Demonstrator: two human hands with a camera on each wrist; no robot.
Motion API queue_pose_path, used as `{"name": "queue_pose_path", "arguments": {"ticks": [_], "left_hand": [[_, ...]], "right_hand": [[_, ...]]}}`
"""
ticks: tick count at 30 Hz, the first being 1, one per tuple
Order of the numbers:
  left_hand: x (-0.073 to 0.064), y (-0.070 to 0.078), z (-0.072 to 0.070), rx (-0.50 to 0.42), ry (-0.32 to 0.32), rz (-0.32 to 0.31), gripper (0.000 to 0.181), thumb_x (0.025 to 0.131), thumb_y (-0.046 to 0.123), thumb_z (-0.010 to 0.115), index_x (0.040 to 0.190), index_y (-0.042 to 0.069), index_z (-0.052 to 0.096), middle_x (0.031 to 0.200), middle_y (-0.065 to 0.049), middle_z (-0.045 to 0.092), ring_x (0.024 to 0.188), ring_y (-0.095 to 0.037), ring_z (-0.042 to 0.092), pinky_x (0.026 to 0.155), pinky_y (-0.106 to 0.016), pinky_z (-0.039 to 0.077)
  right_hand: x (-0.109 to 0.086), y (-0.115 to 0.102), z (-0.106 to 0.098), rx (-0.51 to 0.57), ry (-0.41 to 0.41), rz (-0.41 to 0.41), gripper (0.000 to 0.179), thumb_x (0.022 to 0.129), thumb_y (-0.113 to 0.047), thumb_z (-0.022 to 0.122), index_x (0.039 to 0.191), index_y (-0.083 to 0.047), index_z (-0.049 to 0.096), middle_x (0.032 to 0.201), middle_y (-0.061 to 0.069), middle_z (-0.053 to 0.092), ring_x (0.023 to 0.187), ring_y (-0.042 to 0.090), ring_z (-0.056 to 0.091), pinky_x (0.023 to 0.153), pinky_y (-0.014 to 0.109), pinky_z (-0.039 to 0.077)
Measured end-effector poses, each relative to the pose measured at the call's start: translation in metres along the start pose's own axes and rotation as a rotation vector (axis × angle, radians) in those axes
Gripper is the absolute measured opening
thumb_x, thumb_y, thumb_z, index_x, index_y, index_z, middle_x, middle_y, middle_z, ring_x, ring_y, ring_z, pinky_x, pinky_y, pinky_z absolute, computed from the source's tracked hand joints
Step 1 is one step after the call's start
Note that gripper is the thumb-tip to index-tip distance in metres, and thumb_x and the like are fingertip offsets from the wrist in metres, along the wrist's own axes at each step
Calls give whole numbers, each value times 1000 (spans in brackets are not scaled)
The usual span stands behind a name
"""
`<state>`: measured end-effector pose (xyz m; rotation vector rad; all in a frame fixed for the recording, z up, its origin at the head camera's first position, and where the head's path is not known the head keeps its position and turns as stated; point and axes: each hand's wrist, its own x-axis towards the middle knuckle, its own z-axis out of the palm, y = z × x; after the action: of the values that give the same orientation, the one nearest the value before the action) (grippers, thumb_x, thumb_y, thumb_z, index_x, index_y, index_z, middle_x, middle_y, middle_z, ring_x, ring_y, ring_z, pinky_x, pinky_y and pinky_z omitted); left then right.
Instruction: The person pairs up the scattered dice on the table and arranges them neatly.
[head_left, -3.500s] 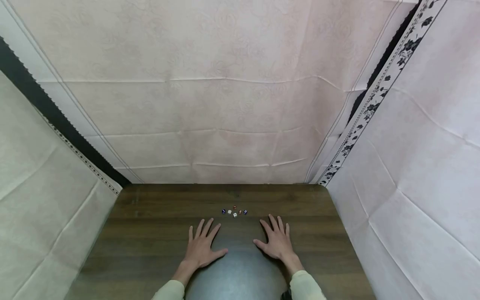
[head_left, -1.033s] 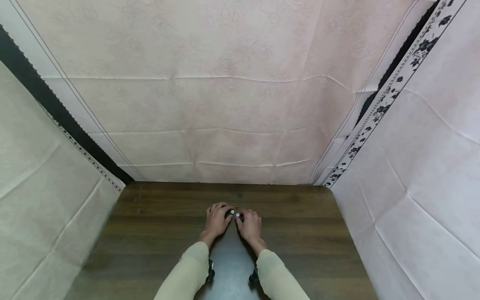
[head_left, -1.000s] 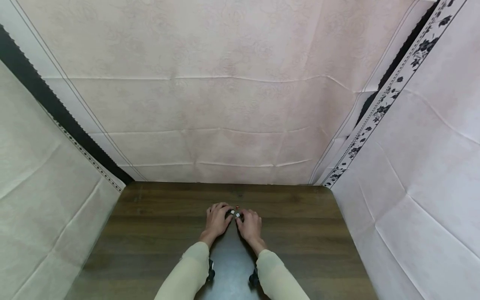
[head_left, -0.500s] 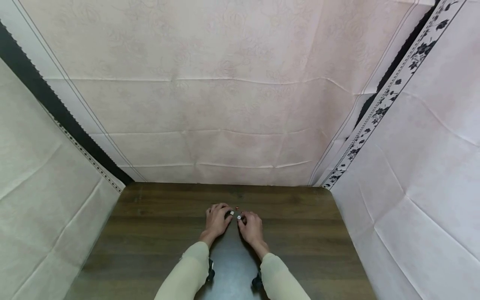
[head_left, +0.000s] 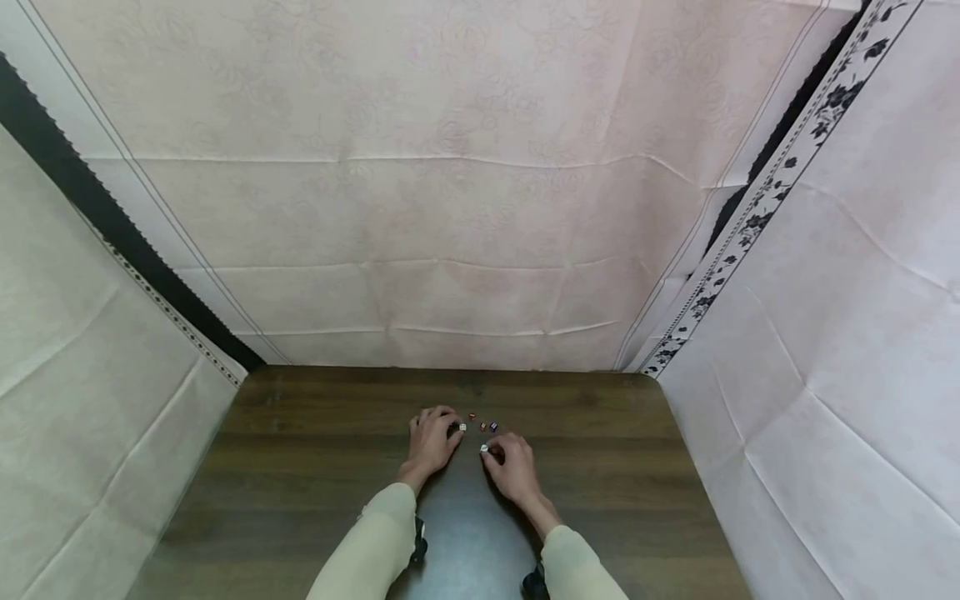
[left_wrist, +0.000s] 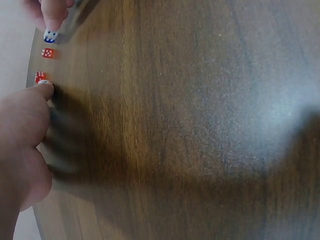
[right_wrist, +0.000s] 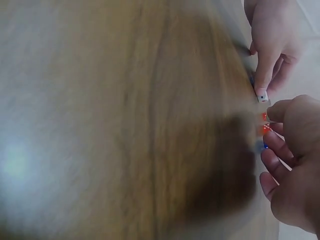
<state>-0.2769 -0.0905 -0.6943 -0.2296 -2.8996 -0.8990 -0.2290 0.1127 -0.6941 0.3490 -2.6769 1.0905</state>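
1 brown wood-grain table (head_left: 615,475); left hand (head_left: 432,443) pinches 1 white cubic die (head_left: 462,427), right hand (head_left: 517,471) pinches another white cube (head_left: 483,448). 2 red cubic dice (head_left: 483,427), 1 blue cubic die (head_left: 493,427) lie loose just beyond. Handling looks partway: 2 gripped, 3 left.

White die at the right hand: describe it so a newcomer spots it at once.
On the wooden table, in the lower half of the head view, find the right hand. It pinches the small white die. Its colour separates it from the red dice and blue die; the other white die sits higher in the view, at the left hand.
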Motion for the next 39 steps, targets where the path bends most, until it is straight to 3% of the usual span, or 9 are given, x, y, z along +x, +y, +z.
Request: {"name": "queue_pose_path", "arguments": {"ticks": [8, 15, 23, 31, 39], "left_hand": [[0, -1, -1, -12, -12, 5, 12, 105, 26, 83, 115, 18, 85, 144, -9, 74, 142, -42, 60, 121, -74, 39], [-1, -1, -2, -15, -4, 13, 12, 105, 24, 83, 114, 17, 85, 143, -10, 74, 141, -43, 60, 119, -75, 39], [-2, 2, -5, -21, -20, 1, 13, 105, 23, 83, 115, 15, 85, 144, -12, 73, 141, -44, 60, 119, -75, 38], [-3, 2, -8, 1, -29, -10, 14, 106, 25, 81, 117, 18, 86, 147, -10, 73, 142, -42, 60, 119, -73, 39], [-2, 4, -9, -4, -29, -2, 13, 106, 25, 82, 117, 18, 86, 145, -9, 73, 141, -42, 60, 118, -73, 39]], "right_hand": [[-20, 6, -14, 3, -28, -71, 7, 96, -11, 88, 102, -12, 84, 98, 0, 77, 92, 17, 68, 86, 35, 54], [-35, 11, -23, 10, -63, -76, 9, 97, -11, 89, 104, -14, 84, 102, -1, 78, 97, 17, 72, 103, 48, 58], [-52, 11, -27, 3, -100, -91, 9, 96, -12, 90, 102, -16, 85, 103, -4, 79, 100, 17, 71, 91, 36, 56], [-60, 5, -24, -31, -147, -134, 8, 96, -13, 89, 104, -15, 86, 105, -3, 79, 101, 17, 70, 92, 41, 54], [-63, 3, -24, -68, -162, -135, 9, 96, -15, 90, 104, -16, 85, 106, -4, 76, 103, 16, 66, 90, 39, 50]]}}
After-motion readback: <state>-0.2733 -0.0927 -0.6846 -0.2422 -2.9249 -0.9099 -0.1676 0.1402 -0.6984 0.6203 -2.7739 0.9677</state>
